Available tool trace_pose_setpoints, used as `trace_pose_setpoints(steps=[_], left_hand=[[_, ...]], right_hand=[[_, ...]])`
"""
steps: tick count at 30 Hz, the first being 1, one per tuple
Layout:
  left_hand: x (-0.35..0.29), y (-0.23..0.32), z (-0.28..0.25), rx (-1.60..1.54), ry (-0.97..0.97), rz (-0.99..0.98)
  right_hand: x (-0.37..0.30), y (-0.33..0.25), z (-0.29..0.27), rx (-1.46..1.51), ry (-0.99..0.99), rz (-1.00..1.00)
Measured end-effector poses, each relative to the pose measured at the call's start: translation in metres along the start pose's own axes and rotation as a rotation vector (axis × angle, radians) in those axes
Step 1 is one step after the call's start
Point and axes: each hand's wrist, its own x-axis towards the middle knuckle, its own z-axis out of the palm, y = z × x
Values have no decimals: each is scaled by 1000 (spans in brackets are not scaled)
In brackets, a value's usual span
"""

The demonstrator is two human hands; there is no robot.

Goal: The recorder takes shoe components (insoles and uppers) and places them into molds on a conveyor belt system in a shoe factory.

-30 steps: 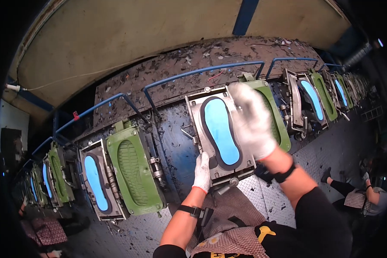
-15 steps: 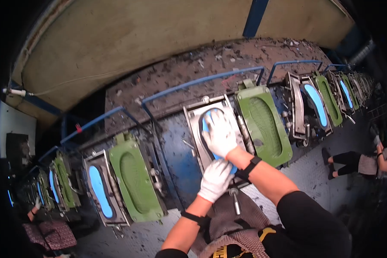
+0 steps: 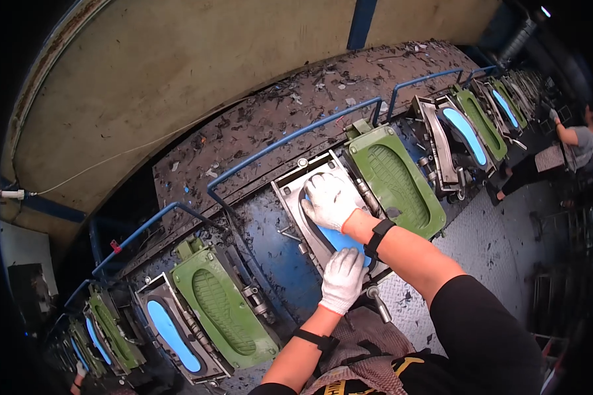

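A blue shoe sole [image 3: 344, 245] with a dark rim lies in the metal mould half [image 3: 293, 187] in front of me. My right hand [image 3: 333, 203], in a white glove, rests on the sole's far end with the fingers laid over it, hiding that end. At the near end my left hand [image 3: 342, 281], also gloved, touches the sole with its fingers extended. Neither hand is wrapped round anything that I can see. Hinged to the right side of this mould is a green lid [image 3: 402, 181] with a sole-shaped, patterned hollow, lying open.
More open moulds line both sides, with a blue sole [image 3: 173, 336] and green lid [image 3: 224, 306] at left, and another sole [image 3: 464, 136] at right. Blue rails [image 3: 296, 143] run behind them, before a scrap-littered surface [image 3: 263, 125]. A co-worker [image 3: 560, 148] stands far right.
The view has shifted and tilted. My right hand has moved toward the sole's far end, and more blue shows between my hands. Both hands stay on the sole.
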Motion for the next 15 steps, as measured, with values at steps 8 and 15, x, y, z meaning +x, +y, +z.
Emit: trace_pose_setpoints(steps=[8,15], left_hand=[[65,-49,-28,-87,-797,193],[84,-25,-15,-32,-804,307]], right_hand=[[-125,14,-65,669,41,341],[-288,7,-17,2074,-1234,1226]])
